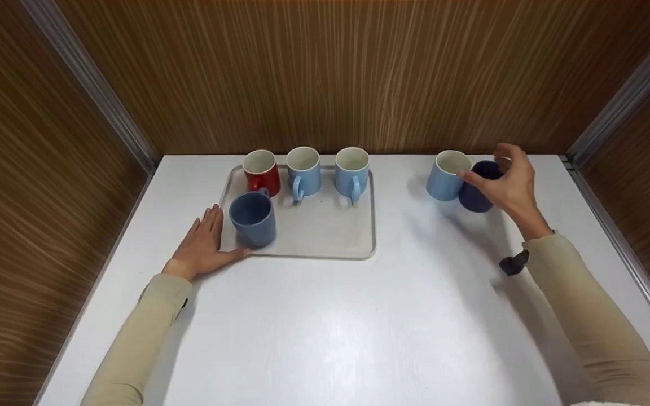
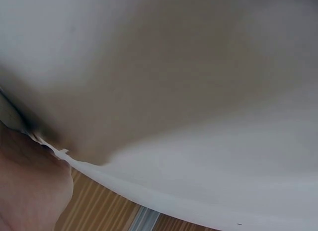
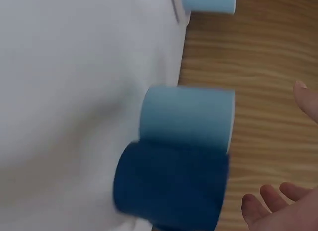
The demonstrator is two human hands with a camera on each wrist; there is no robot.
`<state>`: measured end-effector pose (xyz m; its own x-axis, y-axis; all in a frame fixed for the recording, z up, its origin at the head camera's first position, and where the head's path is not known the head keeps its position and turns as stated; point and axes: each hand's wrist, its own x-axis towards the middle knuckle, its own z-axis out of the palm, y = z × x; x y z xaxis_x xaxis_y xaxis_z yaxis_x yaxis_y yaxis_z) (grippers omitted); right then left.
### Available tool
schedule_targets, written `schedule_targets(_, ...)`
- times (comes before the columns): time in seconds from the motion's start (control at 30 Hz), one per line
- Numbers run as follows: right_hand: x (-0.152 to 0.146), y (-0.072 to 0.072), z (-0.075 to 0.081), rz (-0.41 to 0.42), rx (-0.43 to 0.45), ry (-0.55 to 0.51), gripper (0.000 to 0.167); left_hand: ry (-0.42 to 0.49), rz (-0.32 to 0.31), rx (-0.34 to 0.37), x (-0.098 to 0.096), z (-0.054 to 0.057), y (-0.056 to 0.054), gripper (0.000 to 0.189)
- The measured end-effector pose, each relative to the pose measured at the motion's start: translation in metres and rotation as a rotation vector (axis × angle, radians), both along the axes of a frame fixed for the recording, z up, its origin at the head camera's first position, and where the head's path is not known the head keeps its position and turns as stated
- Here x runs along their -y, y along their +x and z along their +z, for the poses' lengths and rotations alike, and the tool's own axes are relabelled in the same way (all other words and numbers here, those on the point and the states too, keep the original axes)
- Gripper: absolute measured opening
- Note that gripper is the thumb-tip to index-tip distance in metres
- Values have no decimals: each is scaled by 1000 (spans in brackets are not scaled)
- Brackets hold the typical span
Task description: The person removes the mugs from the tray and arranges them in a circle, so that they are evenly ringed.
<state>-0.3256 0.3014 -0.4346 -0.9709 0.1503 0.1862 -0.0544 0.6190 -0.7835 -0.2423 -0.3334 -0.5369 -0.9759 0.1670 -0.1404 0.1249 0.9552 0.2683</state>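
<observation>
A light grey tray bears a red mug, two light blue mugs and a grey-blue mug at its front left. My left hand rests by the tray's left front corner, fingers straight, thumb along the front rim beside the grey-blue mug. On the right stand another light blue mug and a dark blue mug, side by side. My right hand is over the dark blue mug, thumb and fingers apart. The right wrist view shows a gap between its fingertips and the mug.
All of it stands on a white table. Wood-grain panels enclose the back and both sides, with metal strips at the corners. The two right-hand mugs stand close to the back panel.
</observation>
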Motion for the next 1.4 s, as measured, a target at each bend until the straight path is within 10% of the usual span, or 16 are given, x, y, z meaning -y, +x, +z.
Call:
schedule_targets(0.3, 73, -7, 5, 213, -136, -93, 95, 0, 3, -3, 1, 0, 0, 136)
schedule_targets(0.83, 203, -8, -11, 498, -79, -142, 96, 2, 3, 1, -1, -1, 0, 135)
schedule_targets(1.4, 311, 27, -39, 726, -44, -151, 98, 1, -7, 3, 3, -3, 0, 136)
